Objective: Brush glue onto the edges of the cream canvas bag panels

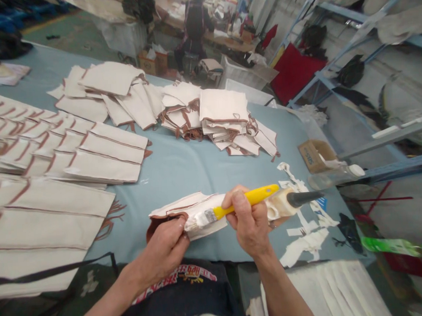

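My right hand (pixel 247 217) is closed around the yellow handle of a paintbrush (pixel 257 193). White paste coats its bristles, which meet the edge of a cream fabric piece (pixel 195 203) with brown trim. My left hand (pixel 168 245) pinches the brown-trimmed end of that piece, close to the bristles. The piece lies on the table in front of me, its right end partly hidden behind my right hand. Just beyond that hand lies a paste-smeared container (pixel 280 206), with a dark handle-like tool (pixel 305 198) pointing right from it.
Cream panels (pixel 107 149) lie in overlapping rows on the left of the blue-grey table (pixel 193 166). Piles of similar pieces (pixel 222 105) sit at the back. White scraps (pixel 304 247), a clear bottle (pixel 335 176) and a cardboard box (pixel 313 155) are at right. A person (pixel 195 24) sits beyond.
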### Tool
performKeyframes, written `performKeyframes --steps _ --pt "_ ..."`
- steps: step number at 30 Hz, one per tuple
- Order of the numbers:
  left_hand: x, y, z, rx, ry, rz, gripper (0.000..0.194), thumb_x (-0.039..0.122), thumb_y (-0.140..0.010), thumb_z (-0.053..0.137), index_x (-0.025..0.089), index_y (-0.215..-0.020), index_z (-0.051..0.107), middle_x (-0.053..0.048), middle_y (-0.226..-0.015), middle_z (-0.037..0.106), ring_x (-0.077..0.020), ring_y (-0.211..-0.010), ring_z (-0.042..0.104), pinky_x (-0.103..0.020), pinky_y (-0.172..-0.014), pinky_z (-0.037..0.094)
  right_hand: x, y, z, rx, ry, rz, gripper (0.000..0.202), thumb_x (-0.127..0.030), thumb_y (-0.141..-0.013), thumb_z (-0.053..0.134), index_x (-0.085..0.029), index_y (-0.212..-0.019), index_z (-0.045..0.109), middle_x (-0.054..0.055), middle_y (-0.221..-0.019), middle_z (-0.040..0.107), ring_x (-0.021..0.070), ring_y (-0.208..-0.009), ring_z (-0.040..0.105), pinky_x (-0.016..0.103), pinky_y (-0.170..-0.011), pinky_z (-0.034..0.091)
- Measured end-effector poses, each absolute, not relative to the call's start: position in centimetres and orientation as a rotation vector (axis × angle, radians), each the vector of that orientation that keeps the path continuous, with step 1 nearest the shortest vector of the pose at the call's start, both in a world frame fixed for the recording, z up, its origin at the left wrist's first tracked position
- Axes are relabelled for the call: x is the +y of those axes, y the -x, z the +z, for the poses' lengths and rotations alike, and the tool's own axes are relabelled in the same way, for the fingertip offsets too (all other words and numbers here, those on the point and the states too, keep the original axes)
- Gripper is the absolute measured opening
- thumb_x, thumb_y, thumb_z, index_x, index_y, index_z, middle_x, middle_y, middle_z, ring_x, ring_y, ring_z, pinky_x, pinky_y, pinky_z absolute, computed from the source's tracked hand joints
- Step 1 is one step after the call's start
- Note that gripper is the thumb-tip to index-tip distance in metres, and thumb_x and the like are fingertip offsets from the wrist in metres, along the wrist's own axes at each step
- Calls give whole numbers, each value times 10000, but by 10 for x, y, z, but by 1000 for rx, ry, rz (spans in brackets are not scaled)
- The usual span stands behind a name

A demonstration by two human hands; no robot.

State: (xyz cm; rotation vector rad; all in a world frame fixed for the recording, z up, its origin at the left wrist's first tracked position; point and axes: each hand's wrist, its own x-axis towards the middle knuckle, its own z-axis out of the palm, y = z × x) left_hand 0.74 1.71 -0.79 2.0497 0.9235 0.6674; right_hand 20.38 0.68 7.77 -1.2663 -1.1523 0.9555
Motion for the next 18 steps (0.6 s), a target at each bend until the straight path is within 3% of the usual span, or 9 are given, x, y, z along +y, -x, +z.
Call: performKeyframes --steps 7,13,18 --pt "15 -8 9 849 -2072 653 252 108 -927 390 211 -750 536 -31 -756 665 -174 -690 622 -280 -662 464 2 -201 72 -1153 1238 1113 508 -612 -1003 519 -198 -721 602 -104 -489 283 67 -388 231 201 -365 187" --pt "10 -12 9 855 -2262 814 264 59 -927 408 190 -924 637 -76 -862 723 -225 -802 674 -330 -756 517 -6 -207 68 -845 1250 862 453 -556 -1009 559 -208 -721 586 -103 -475 324 66 -370 247 198 -357 193" --pt "13 -15 9 783 -2407 924 279 10 -896 425 186 -967 630 -49 -756 701 -225 -720 672 -317 -705 526 -18 -207 61 -767 1278 812 430 -530 -1014 572 -208 -731 589 -109 -457 322 68 -363 270 193 -356 214"
